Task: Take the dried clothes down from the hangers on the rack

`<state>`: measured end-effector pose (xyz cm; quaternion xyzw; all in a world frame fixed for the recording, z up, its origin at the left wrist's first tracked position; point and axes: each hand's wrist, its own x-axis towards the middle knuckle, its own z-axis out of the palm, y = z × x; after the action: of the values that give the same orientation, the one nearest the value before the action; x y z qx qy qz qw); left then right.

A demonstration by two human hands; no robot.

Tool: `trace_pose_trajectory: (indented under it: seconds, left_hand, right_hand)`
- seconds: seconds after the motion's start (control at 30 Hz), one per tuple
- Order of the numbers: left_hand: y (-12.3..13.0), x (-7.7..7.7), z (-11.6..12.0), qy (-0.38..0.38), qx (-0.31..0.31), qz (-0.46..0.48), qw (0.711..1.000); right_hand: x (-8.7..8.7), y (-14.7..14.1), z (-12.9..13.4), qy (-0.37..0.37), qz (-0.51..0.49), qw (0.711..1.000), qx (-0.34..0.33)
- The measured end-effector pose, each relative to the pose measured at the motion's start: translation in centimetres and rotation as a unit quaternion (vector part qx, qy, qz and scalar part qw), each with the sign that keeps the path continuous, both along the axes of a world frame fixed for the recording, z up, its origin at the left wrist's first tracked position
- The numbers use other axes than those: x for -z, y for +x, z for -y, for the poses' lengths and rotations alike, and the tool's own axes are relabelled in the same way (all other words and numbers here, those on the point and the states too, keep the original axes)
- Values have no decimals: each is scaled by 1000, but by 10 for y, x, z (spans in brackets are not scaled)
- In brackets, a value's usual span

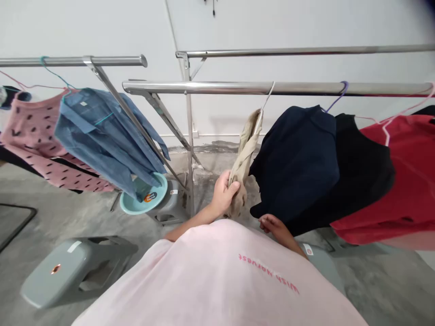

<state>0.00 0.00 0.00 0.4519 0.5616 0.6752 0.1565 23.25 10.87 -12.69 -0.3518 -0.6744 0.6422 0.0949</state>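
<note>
I count one beige garment (247, 151) on one white hanger (268, 96), hooked over the front rail (224, 87). Below that rail, the person's left hand (224, 192) is clamped on the garment's lower part, thumb in front. The right hand (270, 223), also below the rail, has curled fingers by the navy garment (299, 154); whether it pinches cloth I can't tell. Under the rail's right half, navy, black (365, 167) and red (411, 181) garments overlap, the navy one close beside the beige. Left of the rail hang a denim shirt (91, 117) and a pink garment (37, 122), a slanting metal leg (136, 124) crossing before the shirt. Below the rail's left end, one teal basin (159, 192) sits on one grey stool (171, 206); another stool (56, 271) stands further left.
</note>
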Motion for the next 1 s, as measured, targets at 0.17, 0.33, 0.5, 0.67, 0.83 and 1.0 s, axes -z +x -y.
trace_pose_trajectory:
  seconds: [0.17, 0.33, 0.5, 0.67, 0.83, 1.0]
  left_hand:
    - [0, -4, -3, -54, -4, 15, 998]
    - [17, -15, -13, -84, 2, 57, 995]
    - [48, -25, -27, -92, -98, -60, 989]
    - [69, -30, -41, -87, -174, -161, 968]
    - [82, -38, -53, -92, -168, -182, 964]
    - [88, -54, -69, -92, -163, -278, 942]
  right_hand:
    - [-23, -5, -26, -32, 6, 999, -25]
    - [-50, -7, -60, -29, 6, 993, -114]
    - [-75, 3, -92, -28, -29, 984, -171]
    - [-111, -2, -107, -27, -106, 970, -217]
    - [-144, -14, -110, -53, -191, 938, -283]
    - [-152, -16, -110, -62, -222, 937, -262]
